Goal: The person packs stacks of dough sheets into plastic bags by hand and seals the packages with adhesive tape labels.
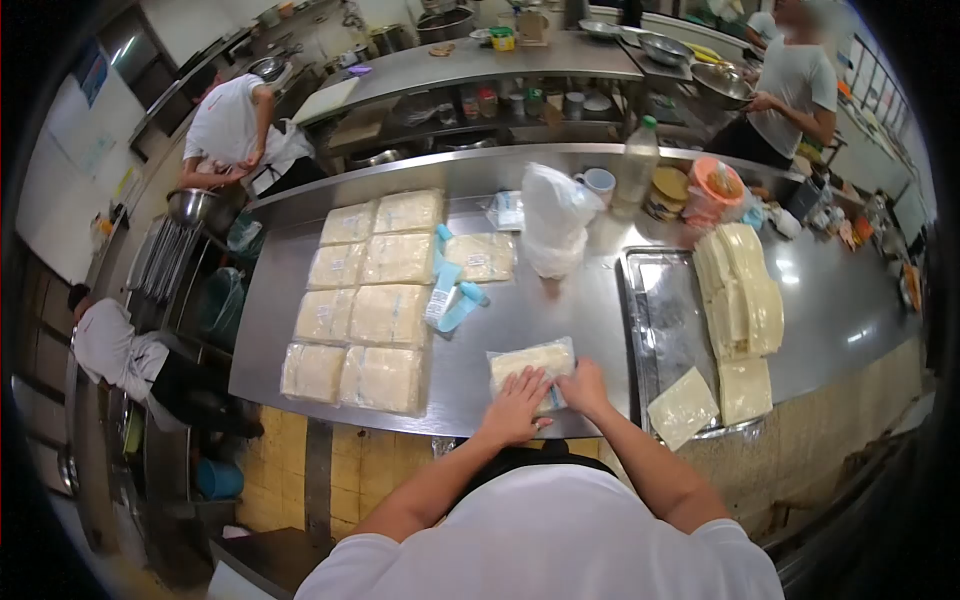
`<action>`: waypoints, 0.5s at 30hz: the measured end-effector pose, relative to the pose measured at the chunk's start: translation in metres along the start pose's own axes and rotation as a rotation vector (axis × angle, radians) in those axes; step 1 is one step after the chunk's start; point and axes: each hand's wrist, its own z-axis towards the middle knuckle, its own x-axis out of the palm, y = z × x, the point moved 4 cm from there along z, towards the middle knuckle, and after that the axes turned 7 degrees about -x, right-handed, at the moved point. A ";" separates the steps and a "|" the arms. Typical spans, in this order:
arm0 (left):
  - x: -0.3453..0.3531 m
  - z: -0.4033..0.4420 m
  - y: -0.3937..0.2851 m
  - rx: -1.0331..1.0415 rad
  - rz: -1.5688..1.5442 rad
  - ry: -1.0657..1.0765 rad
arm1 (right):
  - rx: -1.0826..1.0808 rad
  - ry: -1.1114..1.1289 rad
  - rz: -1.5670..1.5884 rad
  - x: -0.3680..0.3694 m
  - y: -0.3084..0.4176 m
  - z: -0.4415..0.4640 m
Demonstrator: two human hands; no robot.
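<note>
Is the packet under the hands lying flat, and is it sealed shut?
Flat: the packet lies broad face up. Sealed: cannot tell; the left hand and right hand cover much of its near end.

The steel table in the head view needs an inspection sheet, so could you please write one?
Surface: steel table, shiny, with items on it.
Job's things: wrapped packet under the hands; wrapped packs at left; pale sheets stacked at the tray, right.
Clutter: white bag, mug and bottle toward the back.
Hands: left hand flat on the packet; right hand touching its right side, grip unclear.
Cables: nothing seen.
Surroundings: person at upper left; others nearby.
</note>
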 end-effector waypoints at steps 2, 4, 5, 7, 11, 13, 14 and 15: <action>-0.001 -0.002 0.005 0.004 -0.018 -0.005 | 0.285 0.155 0.325 0.044 -0.037 -0.006; -0.009 -0.004 0.014 0.005 -0.069 0.031 | 0.517 0.326 0.639 0.058 -0.026 0.001; -0.011 -0.006 0.020 -0.007 -0.133 -0.018 | 0.606 0.420 0.792 0.030 0.005 0.007; -0.014 -0.011 0.037 -0.031 -0.264 -0.121 | 0.693 0.532 0.994 -0.012 0.072 0.026; -0.033 -0.029 0.106 -0.491 -1.170 -0.124 | 0.628 0.541 1.311 -0.028 0.187 0.067; -0.046 -0.036 0.151 -0.679 -1.465 -0.285 | 0.517 0.452 1.347 -0.019 0.222 0.093; -0.057 -0.037 0.162 -0.653 -1.921 -0.378 | 0.438 0.377 1.277 -0.015 0.234 0.108; -0.073 -0.042 0.176 -0.662 -2.144 -0.368 | 0.356 0.303 1.207 -0.011 0.243 0.120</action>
